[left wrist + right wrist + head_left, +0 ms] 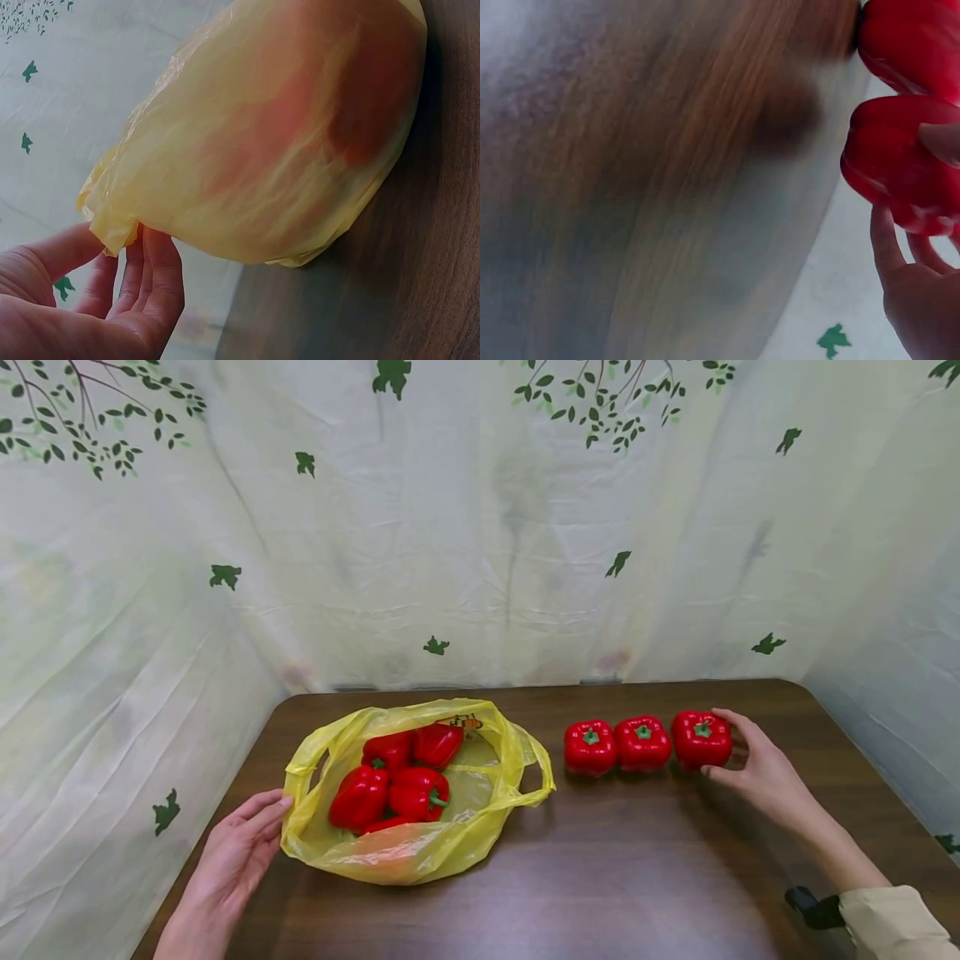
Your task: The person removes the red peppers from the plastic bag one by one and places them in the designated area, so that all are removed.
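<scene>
My left hand (238,853) pinches the left edge of a thin yellow plastic bag (480,843) between thumb and fingers, seen up close in the left wrist view where the bag's gathered rim (112,229) comes between them. Several red bell peppers (360,797) lie inside the open-mouthed bag, showing as red shapes through its wall. On the right, my right hand (767,770) grips a red bell pepper (702,742) from its right side, thumb near and fingers behind. This pepper (892,157) also appears in the right wrist view.
Two more red bell peppers, a middle one (642,743) and a left one (590,748), stand side by side left of the gripped one, stems up. The dark wooden table (600,877) backs onto a pale leaf-printed curtain (465,552). Bag handles (536,768) stick out sideways.
</scene>
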Motion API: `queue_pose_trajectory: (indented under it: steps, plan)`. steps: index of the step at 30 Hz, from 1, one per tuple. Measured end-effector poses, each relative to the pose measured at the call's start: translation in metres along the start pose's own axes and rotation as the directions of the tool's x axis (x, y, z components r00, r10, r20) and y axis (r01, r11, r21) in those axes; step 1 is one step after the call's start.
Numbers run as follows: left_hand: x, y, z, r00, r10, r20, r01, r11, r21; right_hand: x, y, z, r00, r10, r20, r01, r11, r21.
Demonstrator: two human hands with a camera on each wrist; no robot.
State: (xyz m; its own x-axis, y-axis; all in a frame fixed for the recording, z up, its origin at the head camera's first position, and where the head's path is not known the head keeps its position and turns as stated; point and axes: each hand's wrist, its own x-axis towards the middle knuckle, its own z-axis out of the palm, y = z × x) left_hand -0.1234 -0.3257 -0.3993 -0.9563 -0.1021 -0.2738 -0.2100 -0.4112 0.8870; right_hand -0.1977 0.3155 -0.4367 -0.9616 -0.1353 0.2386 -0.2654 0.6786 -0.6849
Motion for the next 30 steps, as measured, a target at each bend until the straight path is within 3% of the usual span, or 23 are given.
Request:
queue_pose_trajectory:
  steps: [6,12,24,30]
  plan:
    - [-0.001,0.0,-0.001,1.0,-0.004,0.004,0.004,1.0,-0.005,0.002,0.006,0.0,0.995,0.065,0.079,-0.069,0.997,0.044]
    - [-0.001,0.0,-0.001,1.0,-0.012,-0.015,0.012,1.0,0.001,0.004,0.007,0.001,0.992,0.065,0.11,-0.074,0.994,0.078]
    - [-0.001,0.002,-0.002,0.999,-0.043,-0.032,0.043,0.999,-0.005,0.004,0.002,-0.001,0.988,0.066,0.139,-0.082,0.991,0.108]
    - [-0.002,0.001,-0.003,0.999,-0.034,-0.027,0.033,0.999,-0.009,0.0,-0.003,-0.004,0.992,0.043,0.116,-0.052,0.996,0.076]
